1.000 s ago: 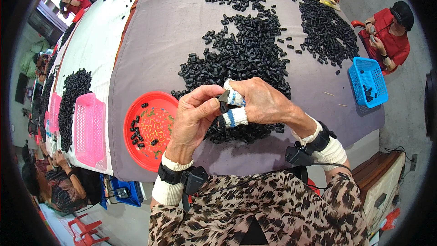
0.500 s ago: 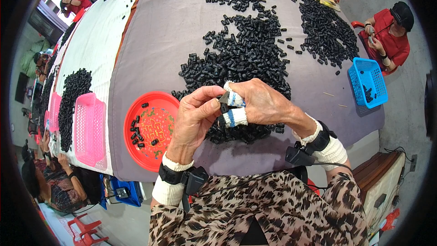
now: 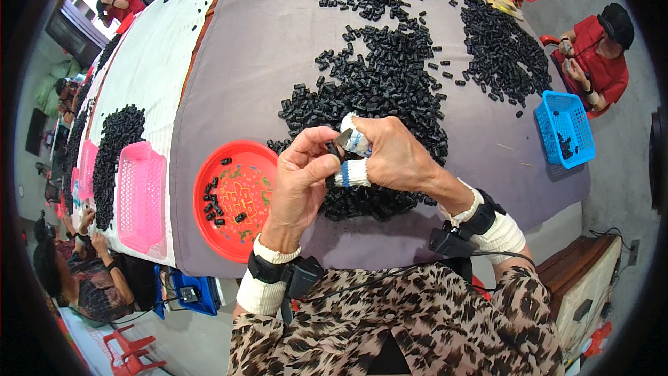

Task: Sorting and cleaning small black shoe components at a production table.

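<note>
Over the near end of a large heap of small black cylindrical pieces [image 3: 390, 76], my two hands meet. My left hand [image 3: 300, 174] is closed, thumb and fingertips pinching one small black piece [image 3: 334, 148]. Closed too, my right hand [image 3: 398, 153] wears white knitted finger covers [image 3: 353, 173] with blue stripes on its thumb and a finger. Between those covers sits a small grey metal blade [image 3: 344, 137], its tip touching or very near the black piece. Fingers hide part of both. Left of my left hand, a red round tray [image 3: 205, 233] holds several black pieces.
A pink basket [image 3: 142, 195] stands left on white cloth beside another black heap [image 3: 111, 160]. At right is a blue basket [image 3: 560, 122] with a few pieces. Beyond it a person in red [image 3: 598, 63] sits working. Others work along the left and far edges.
Both hands stay together at nearly the same place. The blade has turned slightly against the black piece, and my right fingers have shifted a little. The whole view has drifted slightly.
</note>
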`<state>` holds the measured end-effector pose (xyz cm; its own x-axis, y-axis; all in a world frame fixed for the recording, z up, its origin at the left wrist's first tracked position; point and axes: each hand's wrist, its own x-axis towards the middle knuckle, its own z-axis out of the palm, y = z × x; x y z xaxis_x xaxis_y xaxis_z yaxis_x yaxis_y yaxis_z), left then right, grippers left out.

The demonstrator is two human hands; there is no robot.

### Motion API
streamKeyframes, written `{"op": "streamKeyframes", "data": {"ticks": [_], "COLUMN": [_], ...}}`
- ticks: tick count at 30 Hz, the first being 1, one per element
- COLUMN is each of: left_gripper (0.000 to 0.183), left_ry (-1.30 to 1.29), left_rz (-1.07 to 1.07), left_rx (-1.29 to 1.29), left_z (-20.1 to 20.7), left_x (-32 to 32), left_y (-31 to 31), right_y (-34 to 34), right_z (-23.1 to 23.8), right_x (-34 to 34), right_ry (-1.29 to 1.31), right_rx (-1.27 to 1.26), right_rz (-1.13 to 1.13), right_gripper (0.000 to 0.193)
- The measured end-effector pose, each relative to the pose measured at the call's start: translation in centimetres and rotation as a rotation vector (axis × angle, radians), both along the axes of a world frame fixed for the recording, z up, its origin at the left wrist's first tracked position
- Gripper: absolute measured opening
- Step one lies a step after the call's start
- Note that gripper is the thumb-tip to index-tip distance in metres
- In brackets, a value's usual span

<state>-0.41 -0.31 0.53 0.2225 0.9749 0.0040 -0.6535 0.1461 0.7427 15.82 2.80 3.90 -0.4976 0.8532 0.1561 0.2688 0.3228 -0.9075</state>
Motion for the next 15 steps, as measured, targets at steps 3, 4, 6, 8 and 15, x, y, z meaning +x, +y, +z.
{"op": "streamKeyframes", "data": {"ticks": [3,4,6,8,15], "left_gripper": [0.022,0.021,0.020,0.019,0.022], "left_ry": [0.091,0.128,0.128,0.127,0.049], "left_rz": [0.042,0.057,0.068,0.078,0.071], "left_rx": [-0.006,-0.004,-0.023,-0.042,-0.077], "left_z": [0.63,0.68,0.55,0.45,0.14], "left_x": [0.24,0.22,0.21,0.14,-0.40], "left_y": [-0.05,-0.01,0.07,0.13,-0.30], "right_y": [-0.07,-0.05,-0.01,0.00,0.30], "right_z": [-0.41,-0.41,-0.47,-0.39,-0.77], "right_x": [-0.16,-0.22,-0.33,-0.47,-0.69], "right_ry": [-0.004,-0.007,-0.022,-0.038,-0.016], "right_rx": [0.053,0.055,0.057,0.059,0.039], "right_rz": [-0.015,-0.021,-0.027,-0.035,-0.043], "right_gripper": [0.035,0.035,0.035,0.036,0.037]}}
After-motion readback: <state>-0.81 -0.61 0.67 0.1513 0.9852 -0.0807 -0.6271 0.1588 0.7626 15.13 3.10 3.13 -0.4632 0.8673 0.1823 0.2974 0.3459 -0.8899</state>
